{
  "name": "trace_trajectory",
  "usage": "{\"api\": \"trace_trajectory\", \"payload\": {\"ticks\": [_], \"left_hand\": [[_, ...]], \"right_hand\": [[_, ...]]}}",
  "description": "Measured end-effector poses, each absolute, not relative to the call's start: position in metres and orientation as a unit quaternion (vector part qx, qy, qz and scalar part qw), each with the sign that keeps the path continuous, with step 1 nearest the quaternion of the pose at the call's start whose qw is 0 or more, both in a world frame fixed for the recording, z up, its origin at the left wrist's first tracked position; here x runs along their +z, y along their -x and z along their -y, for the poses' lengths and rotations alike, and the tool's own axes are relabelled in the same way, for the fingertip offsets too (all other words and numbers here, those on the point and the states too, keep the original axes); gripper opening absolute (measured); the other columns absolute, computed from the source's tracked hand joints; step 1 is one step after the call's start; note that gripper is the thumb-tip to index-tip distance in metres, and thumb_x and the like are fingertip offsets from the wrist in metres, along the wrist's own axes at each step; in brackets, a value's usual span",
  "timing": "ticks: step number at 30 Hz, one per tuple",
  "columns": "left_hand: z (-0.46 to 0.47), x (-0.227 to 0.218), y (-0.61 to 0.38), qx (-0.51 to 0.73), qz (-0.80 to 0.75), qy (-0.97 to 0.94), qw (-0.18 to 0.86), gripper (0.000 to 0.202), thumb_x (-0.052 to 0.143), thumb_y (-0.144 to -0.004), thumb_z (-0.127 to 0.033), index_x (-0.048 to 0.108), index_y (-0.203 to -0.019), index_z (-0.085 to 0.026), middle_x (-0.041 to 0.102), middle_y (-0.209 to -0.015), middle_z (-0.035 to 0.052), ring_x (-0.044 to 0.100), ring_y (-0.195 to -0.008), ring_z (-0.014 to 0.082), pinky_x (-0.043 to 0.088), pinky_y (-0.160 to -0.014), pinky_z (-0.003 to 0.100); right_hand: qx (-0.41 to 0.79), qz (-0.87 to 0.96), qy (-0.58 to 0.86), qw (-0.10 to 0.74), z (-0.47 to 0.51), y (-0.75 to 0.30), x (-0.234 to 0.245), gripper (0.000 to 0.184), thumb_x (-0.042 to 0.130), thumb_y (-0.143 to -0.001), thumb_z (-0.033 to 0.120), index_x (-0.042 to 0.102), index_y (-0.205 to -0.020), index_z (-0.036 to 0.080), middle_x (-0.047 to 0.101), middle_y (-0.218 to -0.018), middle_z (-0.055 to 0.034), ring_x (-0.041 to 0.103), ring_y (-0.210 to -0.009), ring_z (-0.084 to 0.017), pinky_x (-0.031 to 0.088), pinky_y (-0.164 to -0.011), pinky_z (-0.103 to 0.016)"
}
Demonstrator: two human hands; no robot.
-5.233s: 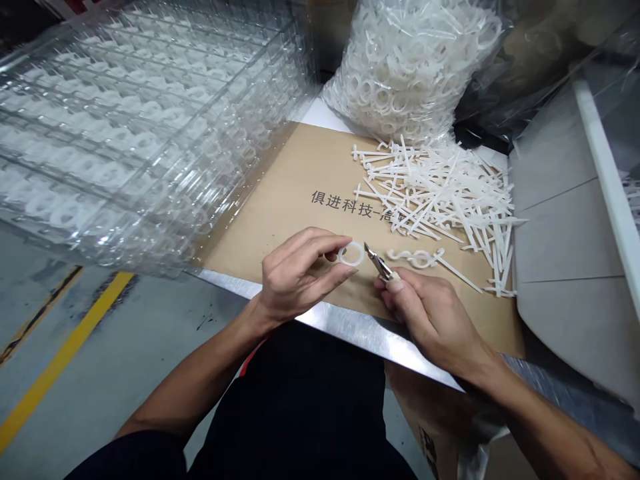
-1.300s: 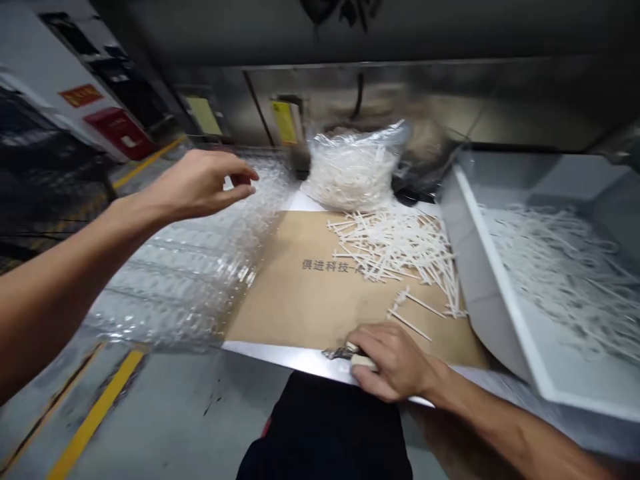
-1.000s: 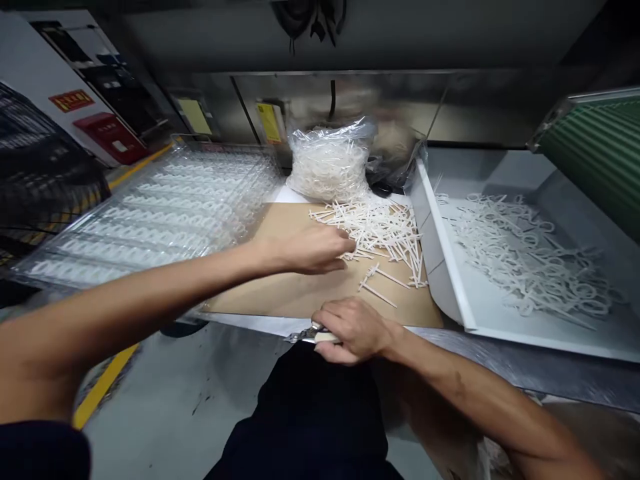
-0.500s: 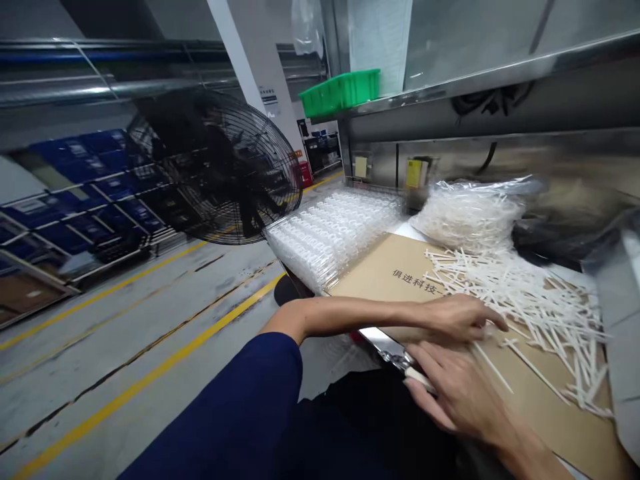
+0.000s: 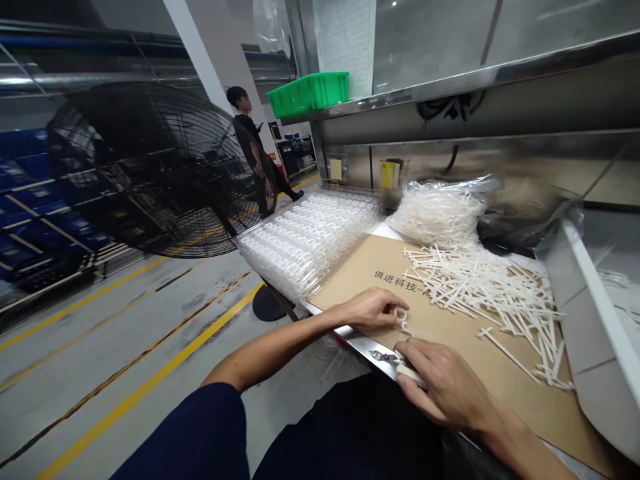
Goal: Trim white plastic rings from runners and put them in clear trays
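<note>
My left hand point(image 5: 369, 309) rests over the near edge of a brown cardboard sheet point(image 5: 350, 277), its fingertips pinching a small white plastic ring piece with a short tail point(image 5: 401, 319). My right hand point(image 5: 445, 381) is shut around small cutters point(image 5: 395, 363) with a cream handle and metal jaws, which lie close to the steel table edge point(image 5: 350, 337). The jaws point left, away from the ring piece. A loose pile of white plastic moulded stems point(image 5: 480, 297) lies on the sheet to the right of both hands.
A transparent stacked tray of white rings point(image 5: 305, 243) stands left of the sheet. A plastic bag of white pieces point(image 5: 435, 217) sits behind the pile, and a white bin point(image 5: 595, 313) stands at right. A floor fan point(image 5: 150, 170) and a standing person point(image 5: 250, 143) are beyond the table.
My left hand has drawn back from the pile toward the near edge, now with a white ring piece at its fingertips. The view has swung left. My right hand still grips the cutters.
</note>
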State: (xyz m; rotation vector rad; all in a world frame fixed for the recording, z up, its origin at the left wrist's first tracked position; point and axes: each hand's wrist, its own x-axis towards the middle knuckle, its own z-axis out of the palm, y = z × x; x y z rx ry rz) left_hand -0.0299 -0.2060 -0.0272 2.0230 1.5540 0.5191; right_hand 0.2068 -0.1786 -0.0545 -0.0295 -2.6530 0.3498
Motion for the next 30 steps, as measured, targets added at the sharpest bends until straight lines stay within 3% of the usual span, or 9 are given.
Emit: {"api": "trace_trajectory", "payload": {"ticks": [10, 15, 22, 26, 30], "left_hand": [[0.23, -0.013, 0.054, 0.19, -0.525, -0.762, 0.328, 0.031, 0.067, -0.096, -0.033, 0.075, -0.12, -0.015, 0.076, -0.105, 0.0098, 0.068, -0.095, 0.0207, 0.049, -0.087, 0.029], [0.231, -0.031, 0.049, 0.32, -0.551, -0.695, 0.333, 0.027, 0.074, -0.091, -0.035, 0.077, -0.11, -0.016, 0.074, -0.093, 0.0057, 0.065, -0.081, 0.0161, 0.049, -0.074, 0.026], [0.238, -0.063, 0.021, 0.56, -0.588, -0.543, 0.212, 0.029, 0.079, -0.089, -0.036, 0.075, -0.111, -0.017, 0.072, -0.099, 0.0081, 0.066, -0.084, 0.0166, 0.053, -0.076, 0.029], [0.244, -0.067, 0.004, 0.605, -0.561, -0.55, 0.13, 0.023, 0.082, -0.088, -0.029, 0.076, -0.108, -0.019, 0.073, -0.093, 0.0058, 0.065, -0.079, 0.0146, 0.054, -0.072, 0.028], [0.244, -0.068, 0.002, 0.619, -0.541, -0.562, 0.096, 0.029, 0.084, -0.086, -0.021, 0.075, -0.114, -0.019, 0.073, -0.092, 0.0044, 0.065, -0.079, 0.0139, 0.054, -0.073, 0.027]], "right_hand": [[0.163, 0.962, 0.065, 0.207, 0.169, -0.207, -0.05, 0.018, 0.05, -0.1, 0.027, 0.062, -0.106, 0.016, 0.068, -0.082, -0.0072, 0.065, -0.07, -0.024, 0.049, -0.065, -0.036], [0.18, 0.955, 0.066, 0.229, 0.168, -0.209, -0.051, 0.02, 0.052, -0.098, 0.025, 0.061, -0.113, 0.015, 0.07, -0.087, -0.0093, 0.067, -0.074, -0.026, 0.052, -0.066, -0.037], [0.341, 0.89, 0.169, 0.252, 0.174, -0.21, -0.036, 0.019, 0.048, -0.104, 0.026, 0.063, -0.112, 0.017, 0.071, -0.088, -0.0067, 0.067, -0.076, -0.021, 0.052, -0.071, -0.032], [0.434, 0.84, 0.247, 0.211, 0.175, -0.21, -0.026, 0.027, 0.044, -0.108, 0.034, 0.064, -0.097, 0.019, 0.067, -0.079, -0.003, 0.062, -0.069, -0.018, 0.048, -0.066, -0.03], [0.492, 0.803, 0.295, 0.163, 0.174, -0.212, -0.023, 0.037, 0.042, -0.11, 0.042, 0.064, -0.092, 0.019, 0.065, -0.076, -0.002, 0.059, -0.066, -0.017, 0.046, -0.062, -0.03]]}}
